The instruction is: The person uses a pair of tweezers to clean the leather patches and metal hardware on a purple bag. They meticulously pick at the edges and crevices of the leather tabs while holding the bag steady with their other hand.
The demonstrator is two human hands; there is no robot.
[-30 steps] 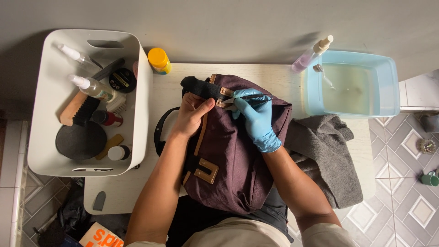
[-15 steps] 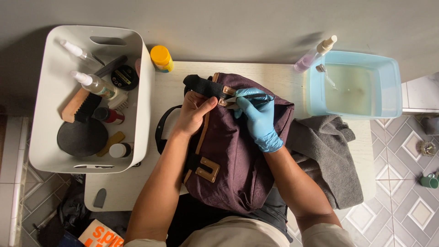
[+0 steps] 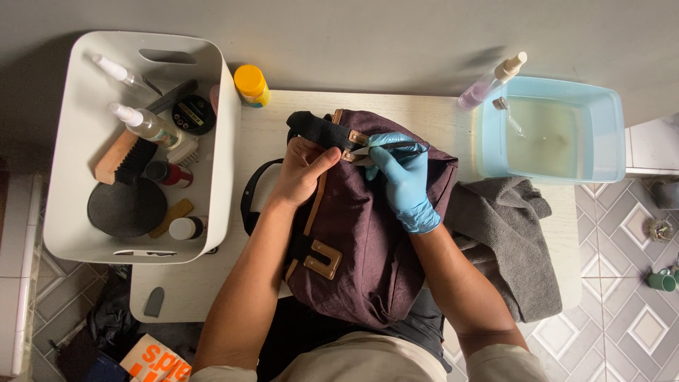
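Lap edge: the dark plum backpack [image 3: 368, 247] is draped over the near rim of the surface, its lower half hanging toward the knees.
Left hand: bare, the left hand [image 3: 300, 173] is closed on the bag's upper flap, thumb pressed beside the tan strap [image 3: 316, 209], so the fabric is held taut.
Right hand: in a blue glove, the right hand [image 3: 403, 177] is pinched around a slim tool [image 3: 368, 152] whose tip is set against the small tan tab near the top; what kind of tool it is cannot be told.
Doing it well: by judgement, short light strokes are wanted here, the flap kept stretched and the tip kept on the trim, off the cloth.
Buckle: a brass-coloured clasp [image 3: 324, 259] is seen lower on the front, untouched.
Surface: a pale top [image 3: 276, 124], with a grey towel [image 3: 506, 240] bunched just right of the bag.
Farther right: a clear blue tub [image 3: 614, 134] of cloudy water, a spray bottle [image 3: 491, 81] leaning at its corner.
Farther left: a white bin [image 3: 225, 141] of brushes, bottles and tins; a yellow-capped jar [image 3: 251, 85] beside it.
Room: patterned floor tiles [image 3: 608, 311] and a plain wall are made out beyond.
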